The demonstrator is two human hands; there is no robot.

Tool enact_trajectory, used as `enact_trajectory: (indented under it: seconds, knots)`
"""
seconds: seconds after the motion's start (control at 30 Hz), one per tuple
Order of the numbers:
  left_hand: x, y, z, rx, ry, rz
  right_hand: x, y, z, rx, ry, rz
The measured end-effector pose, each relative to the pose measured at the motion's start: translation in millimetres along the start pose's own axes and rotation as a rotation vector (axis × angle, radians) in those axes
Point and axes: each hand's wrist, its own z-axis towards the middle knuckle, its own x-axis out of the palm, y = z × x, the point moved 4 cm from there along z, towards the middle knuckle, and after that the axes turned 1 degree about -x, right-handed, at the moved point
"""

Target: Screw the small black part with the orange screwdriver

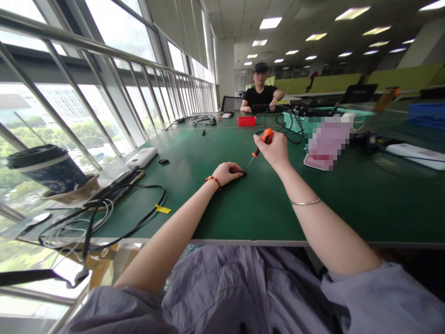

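My right hand [277, 149] is closed around the orange and black handle of a screwdriver [256, 151]. The shaft slants down and left, and its tip meets a small black part [244, 173] on the green table [222, 208]. My left hand [227, 174] grips that part against the tabletop, fingers closed on it. Most of the part lies under the fingers, so its kind cannot be made out. Further left on the table is another small black piece [163, 161], and a third black piece [204, 132] stands toward the back.
At left are a lidded cup [48, 169], a white power bank [141, 157], a phone [116, 189] and looped cables [139, 227]. A red tray [246, 121], a teal basket [294, 122] and a pink phone-like item [328, 144] sit farther back. A person [261, 93] sits opposite.
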Motion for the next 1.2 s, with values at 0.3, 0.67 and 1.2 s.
enact_trajectory:
  seconds: [0.3,0.67,1.2]
  knots:
    - [4.3,7.5,14.3,-0.056,0.038,0.01,-1.4,-3.2,3.6,0.005,-0.011,0.03]
    - [5.8,10.8,17.4,-0.062,0.045,0.029,-3.0,-4.3,4.6,-0.015,-0.062,0.056]
    - [2.6,7.3,27.8,-0.114,0.176,-0.108,6.6,8.3,37.6,-0.103,0.148,-0.087]
